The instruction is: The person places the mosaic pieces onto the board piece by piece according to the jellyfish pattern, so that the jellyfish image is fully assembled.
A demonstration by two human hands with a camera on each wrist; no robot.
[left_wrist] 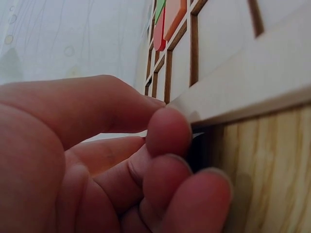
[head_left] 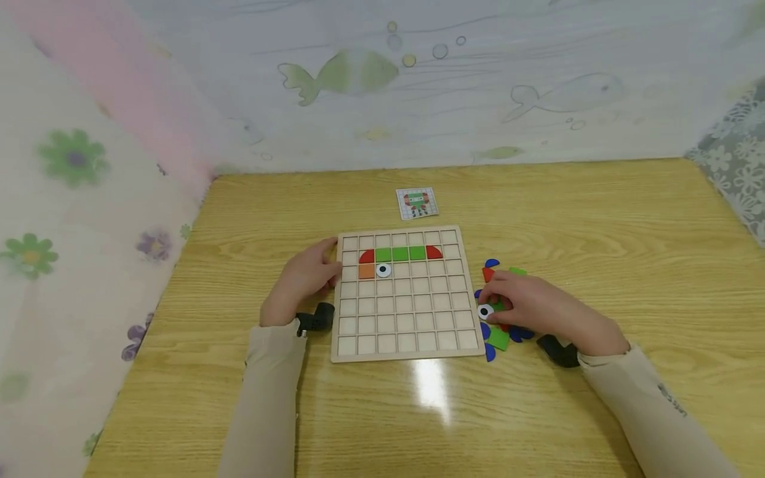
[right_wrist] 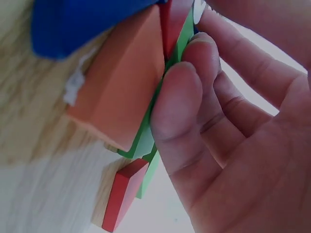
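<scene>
A wooden grid board (head_left: 406, 305) lies flat on the table. My left hand (head_left: 307, 272) holds its left edge; up close in the left wrist view, curled fingertips (left_wrist: 167, 131) meet the rim. On the board, green squares (head_left: 400, 253) run between two red quarter-round pieces (head_left: 434, 252). Under them sit an orange square (head_left: 366, 271) and a white eye disc (head_left: 383, 270). To the right of the board, my right hand (head_left: 526, 302) pinches another white eye disc (head_left: 485, 311) over a heap of loose pieces. Only a sliver of this disc shows in the right wrist view.
The heap includes blue half-rounds (head_left: 491, 352), a green square (head_left: 499, 338) and an orange piece (right_wrist: 121, 77). Behind the board lies a picture card (head_left: 417, 203). Walls border the wooden table (head_left: 269, 206) at the back and left.
</scene>
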